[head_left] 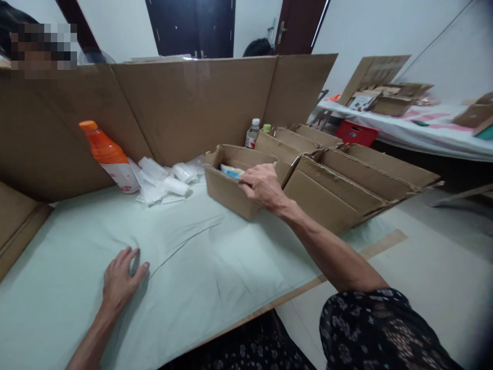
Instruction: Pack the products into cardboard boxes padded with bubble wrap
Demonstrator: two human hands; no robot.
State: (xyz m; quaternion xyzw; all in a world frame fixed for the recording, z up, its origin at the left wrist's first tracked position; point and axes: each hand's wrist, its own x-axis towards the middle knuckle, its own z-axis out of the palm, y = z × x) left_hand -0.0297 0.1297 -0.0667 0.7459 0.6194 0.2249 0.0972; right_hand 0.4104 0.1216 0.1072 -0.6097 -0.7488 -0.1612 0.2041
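My right hand (262, 186) reaches across the table and rests on the near rim of a small open cardboard box (228, 192), fingers curled over its edge. Inside the box lies a blue and yellow packet (231, 171). My left hand (121, 276) lies flat on the pale green cloth (200, 267) with fingers spread, holding nothing. A pile of small clear plastic bags (164, 182) sits behind it, next to an orange bottle (110, 156).
Several larger open cardboard boxes (346, 180) stand to the right of the small one. A tall cardboard screen (185, 103) walls the back of the table. A small water bottle (252, 133) stands behind the boxes. Another person sits at far left; a second table (423, 131) holds more cardboard.
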